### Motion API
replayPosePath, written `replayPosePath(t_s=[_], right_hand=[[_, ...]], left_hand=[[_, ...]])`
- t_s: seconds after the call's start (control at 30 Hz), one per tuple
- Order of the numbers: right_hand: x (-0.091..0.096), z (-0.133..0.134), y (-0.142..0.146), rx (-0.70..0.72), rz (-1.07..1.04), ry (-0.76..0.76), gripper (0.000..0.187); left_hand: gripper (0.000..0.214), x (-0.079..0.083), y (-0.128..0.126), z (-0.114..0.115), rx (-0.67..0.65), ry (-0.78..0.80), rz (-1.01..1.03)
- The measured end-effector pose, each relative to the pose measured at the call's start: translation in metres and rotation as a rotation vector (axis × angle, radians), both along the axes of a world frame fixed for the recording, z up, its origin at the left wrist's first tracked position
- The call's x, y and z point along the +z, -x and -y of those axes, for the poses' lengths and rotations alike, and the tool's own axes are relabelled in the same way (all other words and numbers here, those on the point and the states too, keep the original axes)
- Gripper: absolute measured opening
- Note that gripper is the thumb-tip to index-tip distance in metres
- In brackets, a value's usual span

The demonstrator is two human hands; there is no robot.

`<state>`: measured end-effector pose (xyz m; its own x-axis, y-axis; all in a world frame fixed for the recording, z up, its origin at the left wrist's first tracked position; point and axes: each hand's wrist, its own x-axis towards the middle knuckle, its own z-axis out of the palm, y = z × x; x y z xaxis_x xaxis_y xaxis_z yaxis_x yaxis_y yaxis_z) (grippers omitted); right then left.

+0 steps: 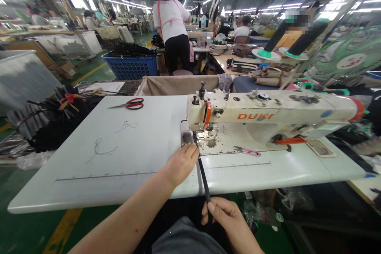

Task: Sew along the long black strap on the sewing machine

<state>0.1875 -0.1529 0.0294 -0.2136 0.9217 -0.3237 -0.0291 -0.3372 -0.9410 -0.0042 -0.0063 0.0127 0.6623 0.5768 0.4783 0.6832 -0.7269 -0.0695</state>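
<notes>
A narrow black strap [204,178] runs from the needle area of the white sewing machine [268,115] down over the table's front edge. My left hand [182,162] rests on the white table [119,151] with its fingers pressed on the strap's upper end, just below the presser foot [204,135]. My right hand [222,216] sits below the table edge and pinches the strap's lower end between thumb and fingers.
Red-handled scissors [132,104] lie at the table's back left; loose threads [99,149] lie mid-left. Pink thread snips [247,151] rest by the machine base. A pile of black strips [50,123] sits left. A person [172,27] stands behind near a blue basket [131,65]. A fan [348,57] is at right.
</notes>
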Motion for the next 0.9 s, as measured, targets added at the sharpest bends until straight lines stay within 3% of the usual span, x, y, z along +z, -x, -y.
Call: replayPosePath(t_s=[0.37, 0.63, 0.9], right_hand=[[-0.005, 0.0, -0.001, 0.003, -0.019, 0.027, 0.048], [-0.003, 0.002, 0.0, 0.004, -0.026, 0.049, 0.049], [-0.002, 0.0, 0.001, 0.023, -0.058, 0.049, 0.047]], left_hand=[[0.024, -0.004, 0.002, 0.0, 0.007, 0.052, -0.019], [0.03, -0.017, -0.003, -0.01, 0.082, 0.084, 0.011], [0.026, -0.011, 0.0, -0.005, 0.035, 0.048, 0.028]])
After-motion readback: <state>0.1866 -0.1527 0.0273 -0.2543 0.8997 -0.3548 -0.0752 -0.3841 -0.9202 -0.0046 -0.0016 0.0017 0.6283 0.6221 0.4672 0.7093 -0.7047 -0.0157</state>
